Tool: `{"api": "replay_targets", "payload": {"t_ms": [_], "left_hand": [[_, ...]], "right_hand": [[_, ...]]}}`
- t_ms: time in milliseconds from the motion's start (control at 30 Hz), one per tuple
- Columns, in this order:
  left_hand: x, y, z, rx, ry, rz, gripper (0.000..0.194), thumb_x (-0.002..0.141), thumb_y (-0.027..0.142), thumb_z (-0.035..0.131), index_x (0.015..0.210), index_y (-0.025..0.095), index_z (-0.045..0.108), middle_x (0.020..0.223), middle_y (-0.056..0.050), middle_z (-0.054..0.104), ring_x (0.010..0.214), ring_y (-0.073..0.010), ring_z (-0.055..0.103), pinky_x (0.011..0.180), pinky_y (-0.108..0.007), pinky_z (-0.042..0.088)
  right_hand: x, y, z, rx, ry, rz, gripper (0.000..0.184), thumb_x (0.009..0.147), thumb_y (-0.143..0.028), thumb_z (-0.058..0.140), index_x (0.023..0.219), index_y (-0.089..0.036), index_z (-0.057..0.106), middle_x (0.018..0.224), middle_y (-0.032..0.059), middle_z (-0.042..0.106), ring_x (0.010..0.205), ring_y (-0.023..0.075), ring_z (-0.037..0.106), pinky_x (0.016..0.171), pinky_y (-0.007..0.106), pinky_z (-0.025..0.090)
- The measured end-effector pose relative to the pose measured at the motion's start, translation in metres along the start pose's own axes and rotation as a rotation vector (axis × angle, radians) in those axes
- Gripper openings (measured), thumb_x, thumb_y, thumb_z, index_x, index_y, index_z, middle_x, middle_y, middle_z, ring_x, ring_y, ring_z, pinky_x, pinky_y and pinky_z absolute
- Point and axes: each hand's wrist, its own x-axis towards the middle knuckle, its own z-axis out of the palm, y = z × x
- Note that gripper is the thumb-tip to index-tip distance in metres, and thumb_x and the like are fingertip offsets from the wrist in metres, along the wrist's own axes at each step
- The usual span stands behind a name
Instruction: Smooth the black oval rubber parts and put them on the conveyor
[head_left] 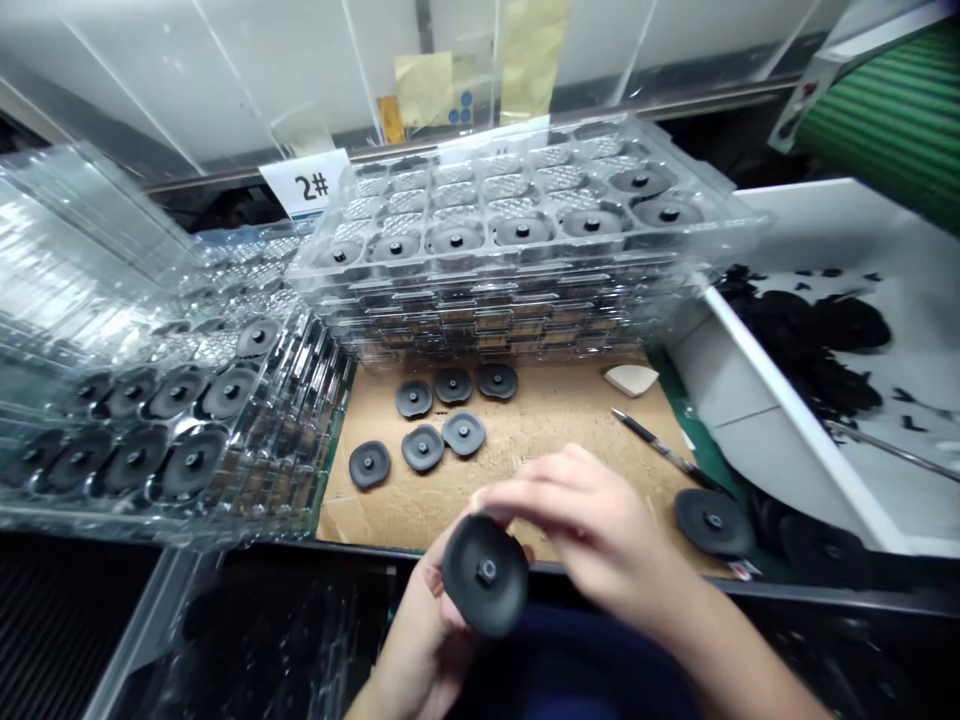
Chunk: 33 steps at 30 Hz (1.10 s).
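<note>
My left hand [420, 640] grips a black rubber disc [485, 588] with a small centre stud, held in front of the bench edge. My right hand [592, 535] curls over the top rim of the same disc, fingers pinching it. Several more black discs [422, 447] lie in two rows on the cardboard sheet [547, 420] just beyond my hands. Another disc [712, 521] lies at the right end of the cardboard.
A stack of clear plastic trays [517, 250] with discs in the pockets stands at the back. More clear trays [150, 430] holding discs sit at the left. A pen [660, 450] lies on the cardboard. A white bin [825, 340] with black scraps is at the right.
</note>
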Motion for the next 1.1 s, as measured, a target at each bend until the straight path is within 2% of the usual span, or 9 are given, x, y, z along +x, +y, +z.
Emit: {"api": "replay_targets", "payload": {"t_ms": [100, 233, 400, 500, 600, 733, 900, 1000, 1100], "left_hand": [[0.002, 0.006, -0.004, -0.112, 0.025, -0.066, 0.055, 0.052, 0.039, 0.081, 0.105, 0.031, 0.066, 0.116, -0.001, 0.067, 0.098, -0.0207, 0.064, 0.081, -0.023, 0.049], [0.004, 0.007, -0.009, -0.147, -0.009, -0.054, 0.058, 0.051, 0.039, 0.081, 0.106, 0.028, 0.066, 0.114, -0.005, 0.068, 0.099, -0.0236, 0.064, 0.083, -0.026, 0.050], [0.005, 0.003, -0.001, -0.145, -0.021, -0.069, 0.058, 0.051, 0.038, 0.081, 0.107, 0.029, 0.065, 0.114, -0.004, 0.067, 0.100, -0.0238, 0.063, 0.089, -0.029, 0.047], [0.006, 0.002, 0.001, -0.110, -0.014, -0.062, 0.060, 0.054, 0.040, 0.079, 0.110, 0.026, 0.063, 0.116, -0.006, 0.066, 0.109, -0.0252, 0.058, 0.094, -0.032, 0.043], [0.007, 0.002, -0.002, -0.105, -0.031, -0.065, 0.052, 0.059, 0.035, 0.078, 0.109, 0.025, 0.064, 0.112, -0.006, 0.068, 0.108, -0.0263, 0.058, 0.100, -0.037, 0.039], [0.008, -0.002, -0.002, -0.146, -0.018, -0.073, 0.045, 0.060, 0.030, 0.078, 0.104, 0.028, 0.066, 0.107, -0.002, 0.070, 0.102, -0.0214, 0.061, 0.096, -0.032, 0.042], [0.003, 0.003, 0.008, -0.159, -0.022, -0.097, 0.042, 0.059, 0.030, 0.079, 0.099, 0.024, 0.069, 0.103, -0.006, 0.072, 0.100, -0.0228, 0.063, 0.096, -0.035, 0.042], [-0.002, 0.012, 0.008, -0.108, -0.020, -0.078, 0.055, 0.045, 0.032, 0.085, 0.096, 0.025, 0.070, 0.099, -0.004, 0.073, 0.089, -0.0217, 0.066, 0.086, -0.031, 0.048], [-0.004, 0.012, 0.006, -0.071, 0.013, -0.112, 0.063, 0.037, 0.037, 0.087, 0.097, 0.025, 0.070, 0.099, -0.003, 0.073, 0.090, -0.0187, 0.065, 0.084, -0.025, 0.046]], "right_hand": [[-0.026, 0.038, 0.014, -0.018, 0.033, 0.252, 0.029, 0.089, -0.012, 0.041, 0.103, -0.025, 0.064, 0.092, 0.0014, 0.070, 0.081, 0.0134, 0.061, 0.068, 0.028, 0.042], [-0.057, 0.060, 0.043, -0.015, -0.012, 0.318, 0.028, 0.085, -0.012, 0.046, 0.098, -0.026, 0.067, 0.081, 0.0002, 0.071, 0.070, 0.0141, 0.064, 0.062, 0.027, 0.046], [-0.036, 0.018, 0.024, -0.021, 0.150, 0.348, 0.024, 0.088, -0.019, 0.048, 0.106, -0.024, 0.062, 0.094, 0.0017, 0.070, 0.081, 0.0146, 0.063, 0.070, 0.028, 0.048], [-0.016, -0.022, 0.010, -0.035, 0.265, 0.084, 0.028, 0.085, -0.014, 0.050, 0.111, -0.017, 0.058, 0.093, 0.0039, 0.070, 0.078, 0.0142, 0.063, 0.070, 0.028, 0.048], [-0.009, -0.042, 0.010, -0.025, 0.198, -0.079, 0.026, 0.085, -0.009, 0.047, 0.107, -0.012, 0.059, 0.084, 0.0045, 0.070, 0.069, 0.0130, 0.062, 0.068, 0.027, 0.047], [-0.006, -0.041, 0.016, -0.021, 0.016, 0.035, 0.026, 0.088, -0.010, 0.040, 0.099, -0.018, 0.062, 0.078, 0.0024, 0.069, 0.067, 0.0131, 0.061, 0.064, 0.027, 0.045], [-0.009, -0.037, 0.021, -0.050, 0.199, -0.060, 0.025, 0.085, -0.010, 0.045, 0.107, -0.010, 0.059, 0.077, 0.0065, 0.067, 0.065, 0.0154, 0.058, 0.065, 0.030, 0.044], [-0.026, -0.036, 0.010, 0.002, 0.005, -0.035, 0.026, 0.085, -0.008, 0.045, 0.104, -0.019, 0.058, 0.078, 0.0009, 0.067, 0.066, 0.0124, 0.058, 0.066, 0.025, 0.044], [-0.035, -0.035, -0.004, -0.125, -0.045, 0.129, 0.029, 0.087, -0.009, 0.042, 0.109, -0.020, 0.057, 0.077, 0.0006, 0.065, 0.063, 0.0133, 0.055, 0.063, 0.026, 0.041]]}}
